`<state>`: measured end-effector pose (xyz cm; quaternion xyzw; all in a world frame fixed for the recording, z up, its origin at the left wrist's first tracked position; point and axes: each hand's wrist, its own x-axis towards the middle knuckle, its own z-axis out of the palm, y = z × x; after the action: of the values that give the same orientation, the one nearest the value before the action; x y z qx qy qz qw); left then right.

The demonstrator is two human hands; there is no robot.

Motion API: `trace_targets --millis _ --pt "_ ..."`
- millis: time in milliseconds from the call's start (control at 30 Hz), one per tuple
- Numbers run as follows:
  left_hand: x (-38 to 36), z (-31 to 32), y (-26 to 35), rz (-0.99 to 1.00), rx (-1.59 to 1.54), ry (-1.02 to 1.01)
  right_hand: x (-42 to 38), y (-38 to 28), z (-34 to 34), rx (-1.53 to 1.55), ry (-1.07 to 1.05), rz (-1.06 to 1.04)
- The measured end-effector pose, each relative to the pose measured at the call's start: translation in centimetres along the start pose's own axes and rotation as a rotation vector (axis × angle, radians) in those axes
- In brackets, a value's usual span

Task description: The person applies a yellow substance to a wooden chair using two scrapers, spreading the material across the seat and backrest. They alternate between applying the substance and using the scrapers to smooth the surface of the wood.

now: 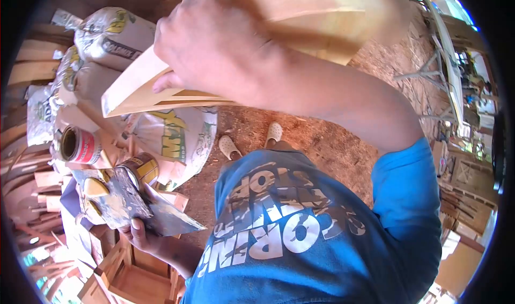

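My right hand [214,46] reaches across the top of the view, its fingers wrapped over the edge of a pale wooden panel [145,84]. The panel has raised edge strips, and part of it is hidden behind my hand and forearm. Low on the left, my left hand [142,237] grips a smeared putty board [115,199] from beneath, thumb on top. Lumps of cream-coloured putty [95,187] sit on the board. A flat grey blade [174,215] sticks out beside my left thumb.
An open tin with a red label [86,146] and a yellow-brown can [140,170] stand beyond the putty board. Printed sacks [112,36] are piled at left. A wooden frame [134,280] is below my left hand. Wood shavings cover the floor [316,148].
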<state>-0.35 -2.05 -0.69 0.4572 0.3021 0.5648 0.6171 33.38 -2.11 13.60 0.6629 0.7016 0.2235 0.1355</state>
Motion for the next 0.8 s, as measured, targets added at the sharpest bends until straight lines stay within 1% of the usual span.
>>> trace_targets --millis 67,100,133,200,233,333,367,400,433,467,500,600,667,767,800 --pt "-0.8 -1.3 0.5 0.06 0.038 0.063 1.8 -2.0 0.8 -0.057 0.134 -0.012" --pt "-1.3 -2.7 1.2 0.075 0.064 0.12 2.6 -3.0 1.6 -0.036 0.285 0.018" --pt "-1.4 -2.3 1.9 0.091 0.074 0.212 3.4 -3.9 1.5 -0.026 0.298 0.011" --pt "-1.9 -3.5 2.5 0.113 0.096 0.238 4.8 -5.1 1.3 -0.026 0.296 -0.004" --pt "-2.1 -4.1 2.8 0.079 0.082 0.243 5.4 -5.7 1.1 -0.048 0.251 -0.016" --pt "-2.6 -5.7 2.6 0.146 0.153 0.32 7.5 -7.9 0.9 -0.072 0.187 -0.007" --pt "-2.9 -6.2 2.9 0.118 0.225 0.388 8.1 -8.8 0.4 -0.048 0.067 -0.008" --pt "-2.4 -5.0 2.6 0.123 0.178 0.509 9.2 -10.7 2.2 -0.083 0.13 0.023" --pt "-1.3 -4.5 1.7 0.106 0.189 0.526 10.5 -12.9 2.7 -0.089 0.11 0.164" --pt "-0.4 -4.4 1.2 0.088 0.232 0.486 11.4 -14.0 3.4 -0.101 0.097 0.158" --pt "0.8 -4.2 0.5 0.075 0.276 0.423 12.1 -14.5 3.3 -0.1 0.094 0.089" --pt "5.4 -1.8 -2.4 0.062 0.337 0.198 13.3 -13.9 2.9 -0.163 0.029 -0.115" --pt "7.5 -0.1 -3.5 0.076 0.353 0.08 13.6 -13.5 2.6 -0.192 -0.022 -0.178" --pt "8.9 1.6 -4.5 0.104 0.348 -0.026 13.7 -12.8 1.9 0.093 -0.146 -0.17" --pt "9.5 0.9 -4.9 0.075 0.362 -0.038 13.5 -13.9 2.3 0.072 -0.073 -0.17"
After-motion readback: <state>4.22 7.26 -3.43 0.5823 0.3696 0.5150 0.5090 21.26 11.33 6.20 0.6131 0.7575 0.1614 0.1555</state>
